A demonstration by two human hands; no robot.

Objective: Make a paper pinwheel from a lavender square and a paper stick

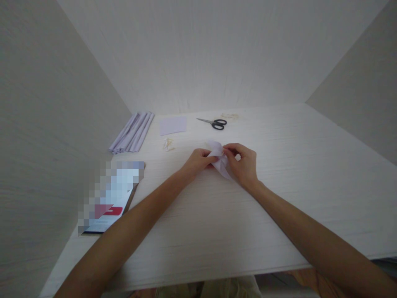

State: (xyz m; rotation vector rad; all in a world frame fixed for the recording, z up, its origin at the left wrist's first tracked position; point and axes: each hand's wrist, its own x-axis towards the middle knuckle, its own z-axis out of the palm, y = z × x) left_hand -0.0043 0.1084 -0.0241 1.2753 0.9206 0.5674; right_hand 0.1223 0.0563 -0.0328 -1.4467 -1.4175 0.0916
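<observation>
A piece of pale lilac paper (222, 166), curled and folded, is held above the middle of the white table. My left hand (200, 160) grips it from the left, thumb on top. On its other side my right hand (243, 160) pinches at the paper's centre with thumb and forefinger. Whether something small sits between those right fingertips is too tiny to make out. Black-handled scissors (217, 123) lie just beyond both hands, blades pointing left. A small heap of short pale sticks (168, 144) rests to the left of the scissors.
Flat lilac paper (173, 125) lies near the back wall, beside a stack of rolled paper tubes (133, 133). Small tan bits (229, 116) are scattered behind the scissors. A lit, partly blurred tablet (116, 198) stands at the left. Walls enclose the table (310, 174) on three sides.
</observation>
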